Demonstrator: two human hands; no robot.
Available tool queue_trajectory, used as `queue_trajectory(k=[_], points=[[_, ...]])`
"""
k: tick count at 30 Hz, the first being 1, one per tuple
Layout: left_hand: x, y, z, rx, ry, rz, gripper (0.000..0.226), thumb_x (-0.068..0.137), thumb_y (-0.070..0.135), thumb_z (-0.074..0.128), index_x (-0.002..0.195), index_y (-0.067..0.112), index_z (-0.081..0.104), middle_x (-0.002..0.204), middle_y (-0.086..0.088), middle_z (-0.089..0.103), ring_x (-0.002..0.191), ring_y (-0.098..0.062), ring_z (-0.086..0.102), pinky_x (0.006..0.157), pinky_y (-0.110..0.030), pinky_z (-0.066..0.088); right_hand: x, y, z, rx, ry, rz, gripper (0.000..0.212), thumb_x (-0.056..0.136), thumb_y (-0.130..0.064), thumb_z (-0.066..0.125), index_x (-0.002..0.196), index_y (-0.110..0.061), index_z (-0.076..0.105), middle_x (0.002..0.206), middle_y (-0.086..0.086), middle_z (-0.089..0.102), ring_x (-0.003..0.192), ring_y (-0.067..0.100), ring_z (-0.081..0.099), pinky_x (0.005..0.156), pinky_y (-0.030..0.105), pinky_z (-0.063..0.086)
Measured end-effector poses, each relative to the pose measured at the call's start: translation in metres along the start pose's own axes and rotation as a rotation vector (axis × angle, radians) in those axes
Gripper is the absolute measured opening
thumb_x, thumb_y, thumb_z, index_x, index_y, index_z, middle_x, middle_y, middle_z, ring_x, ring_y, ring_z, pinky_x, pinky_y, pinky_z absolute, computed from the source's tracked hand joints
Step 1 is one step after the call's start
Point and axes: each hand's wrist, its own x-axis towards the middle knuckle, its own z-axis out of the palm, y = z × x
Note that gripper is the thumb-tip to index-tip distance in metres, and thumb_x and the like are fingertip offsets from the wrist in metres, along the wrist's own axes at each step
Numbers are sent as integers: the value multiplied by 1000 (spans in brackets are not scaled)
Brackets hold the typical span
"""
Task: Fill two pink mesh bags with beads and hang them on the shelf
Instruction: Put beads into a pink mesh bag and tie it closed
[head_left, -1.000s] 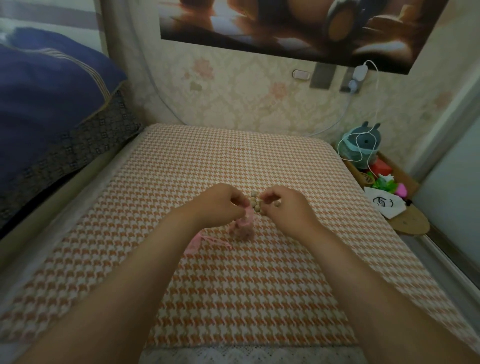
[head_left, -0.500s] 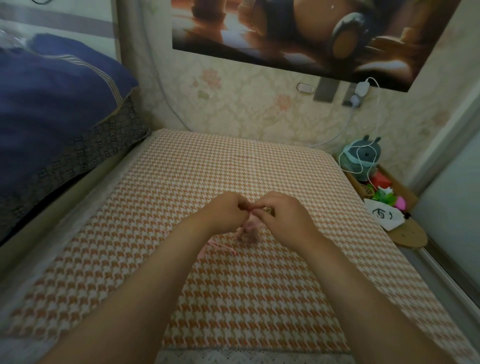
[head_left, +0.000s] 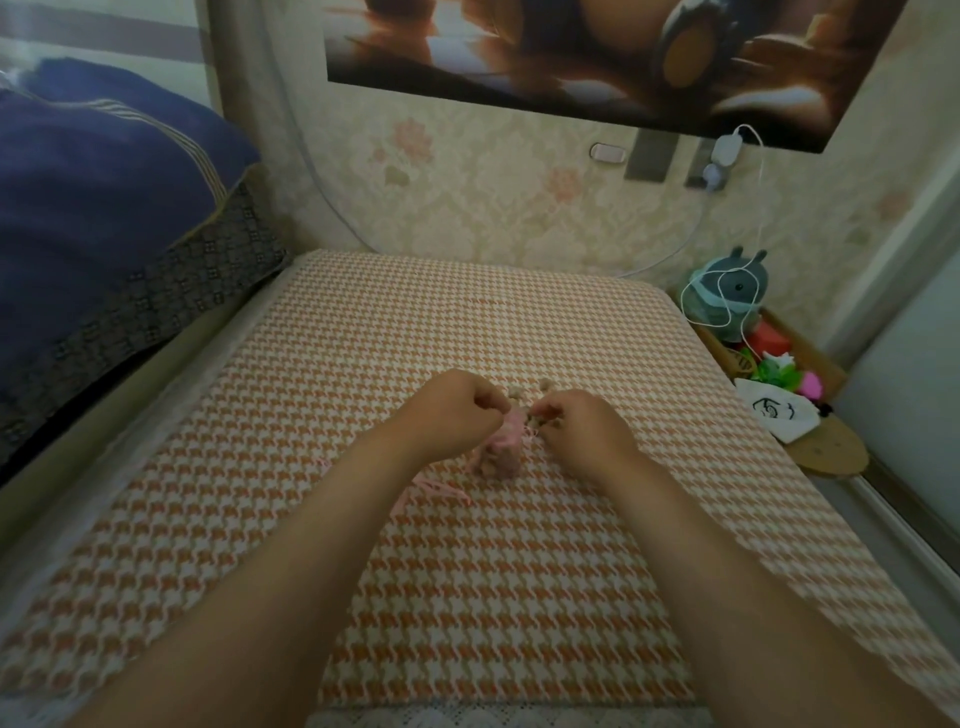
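Observation:
A small pink mesh bag (head_left: 501, 448), bulging with beads at its bottom, rests on the orange houndstooth cloth (head_left: 467, 571). My left hand (head_left: 451, 415) pinches the bag's top from the left. My right hand (head_left: 582, 431) pinches it from the right, fingers closed at the mouth. A few tan beads (head_left: 545, 385) lie loose on the cloth just beyond my hands. A second flat pink bag with thin pink strings (head_left: 434, 488) lies on the cloth under my left forearm, mostly hidden.
A dark blue quilt (head_left: 93, 208) is piled to the left. To the right, a low wooden shelf (head_left: 831, 452) holds a grey plush toy (head_left: 727, 296), a white pouch (head_left: 779, 413) and bright small items. A white charging cable (head_left: 753, 218) hangs from the wall.
My hands closed together on the bag's top, then drew slightly apart, each still pinching it. The view has shifted a little, with more wall showing.

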Motion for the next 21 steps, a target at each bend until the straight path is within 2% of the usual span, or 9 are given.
queue_trajectory(k=[4, 7, 10, 13, 15, 17, 19, 21], points=[[1, -3, -3, 3, 2, 5, 22, 88, 12, 58, 98, 23, 74, 92, -2, 73, 67, -13, 65, 60, -25, 55, 4, -1, 7, -99, 10, -28, 24, 90, -25, 65, 111, -33, 73, 113, -7, 70, 100, 16, 65, 79, 33, 53], [2, -4, -3, 0, -5, 16, 21, 86, 13, 59, 94, 26, 74, 92, 0, 74, 76, -22, 69, 68, -35, 58, 8, -1, 12, -182, 22, -43, 20, 89, -25, 64, 103, -33, 75, 123, -4, 68, 107, 17, 65, 73, 29, 46], [2, -6, -1, 13, 2, 26, 21, 86, 15, 61, 95, 28, 74, 94, 6, 74, 79, -13, 69, 71, -29, 57, 11, -1, 14, -223, 32, -55, 15, 89, -27, 65, 100, -33, 73, 131, 0, 64, 106, 19, 66, 76, 31, 48], [2, -6, 1, 20, 16, 38, 20, 87, 16, 61, 98, 26, 75, 99, 10, 71, 82, -5, 66, 71, -20, 54, 11, -2, 14, -226, 18, -57, 14, 90, -28, 64, 101, -33, 72, 113, -5, 71, 101, 18, 66, 80, 33, 51], [1, -7, 2, 17, 15, 42, 21, 87, 16, 61, 100, 25, 75, 103, 11, 70, 83, 0, 62, 67, -15, 48, 9, -3, 12, -177, 46, -39, 13, 91, -30, 66, 101, -32, 73, 106, -8, 71, 97, 17, 66, 76, 31, 50], [1, -8, 3, 14, 7, 43, 22, 87, 16, 60, 101, 25, 74, 105, 10, 69, 81, 2, 61, 64, -15, 45, 8, -7, 6, -43, 107, -12, 13, 91, -35, 67, 102, -30, 72, 103, -11, 71, 94, 12, 65, 76, 29, 50], [1, -8, 3, 23, 6, 34, 23, 87, 18, 58, 102, 26, 73, 104, 11, 69, 78, -4, 65, 64, -21, 50, 5, -14, -5, 133, 161, -16, 10, 90, -33, 70, 99, -30, 71, 96, -15, 70, 84, 1, 65, 76, 27, 52], [1, -8, 3, 39, 11, 25, 23, 88, 20, 57, 102, 28, 73, 101, 11, 70, 77, -9, 67, 70, -28, 55, 1, -24, -17, 282, 179, -58, 7, 87, -29, 74, 93, -31, 71, 88, -19, 69, 75, -7, 64, 72, 20, 52]])
